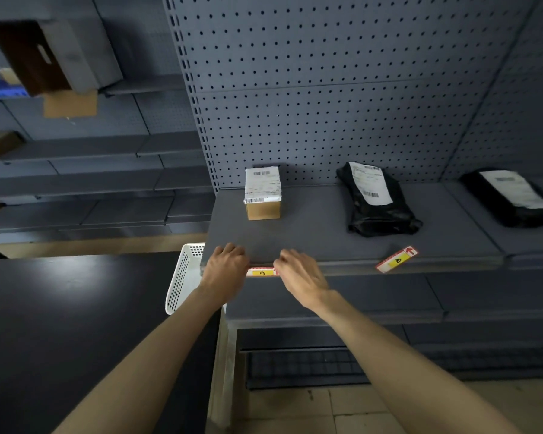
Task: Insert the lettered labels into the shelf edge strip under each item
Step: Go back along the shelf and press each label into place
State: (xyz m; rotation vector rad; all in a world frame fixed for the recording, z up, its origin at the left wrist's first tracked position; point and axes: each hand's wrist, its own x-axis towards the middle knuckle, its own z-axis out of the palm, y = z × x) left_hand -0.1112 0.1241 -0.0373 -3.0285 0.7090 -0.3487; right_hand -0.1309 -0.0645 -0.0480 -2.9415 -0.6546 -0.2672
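A red-and-yellow label marked A (261, 272) sits in the shelf edge strip (351, 267), below the small cardboard box (262, 193). My left hand (226, 269) grips the label's left end and my right hand (298, 272) grips its right end, fingers curled over the shelf's front edge. A second label marked B (396, 260) lies loose and tilted on the shelf's front edge, in front of the black parcel bag (375, 200). Another black parcel (511, 197) lies on the neighbouring shelf to the right.
A white perforated basket (182, 277) hangs beside the shelf's left end, above a dark table (76, 324). Grey pegboard (326, 89) backs the shelf. More shelves with cardboard boxes (54, 57) stand at the left. A lower shelf and tiled floor lie below.
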